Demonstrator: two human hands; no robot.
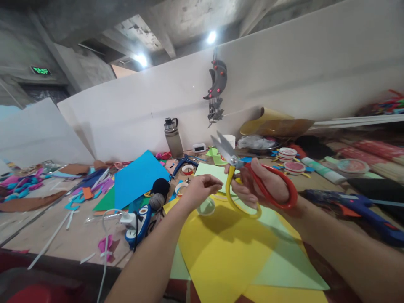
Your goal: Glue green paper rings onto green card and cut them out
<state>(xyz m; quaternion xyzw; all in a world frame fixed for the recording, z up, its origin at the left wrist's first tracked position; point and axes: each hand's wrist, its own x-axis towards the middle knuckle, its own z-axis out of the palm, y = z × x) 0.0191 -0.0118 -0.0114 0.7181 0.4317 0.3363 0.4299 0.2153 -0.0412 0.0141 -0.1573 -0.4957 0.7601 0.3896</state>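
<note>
A pair of scissors [232, 160] with one red and one yellow handle is in my right hand [257, 185]. My fingers and thumb pass through and around the handles, and the blades point up and away, slightly parted. My left hand [202, 189] is just left of the scissors, its fingers curled and pressed together; whatever they may pinch is too small to make out. Beneath both hands lie a yellow sheet [221, 252] and pale green sheets [284, 261]. A small round pale green piece [206, 207] shows beside my left wrist.
A blue sheet [139, 179] and a blue power strip [139, 226] with a white cable lie left. A bottle [173, 139] stands against the white partition [132, 118]. Blue glue guns [350, 204] rest at right, near round decorated pieces [294, 167]. A grey moon ornament [218, 80] hangs behind.
</note>
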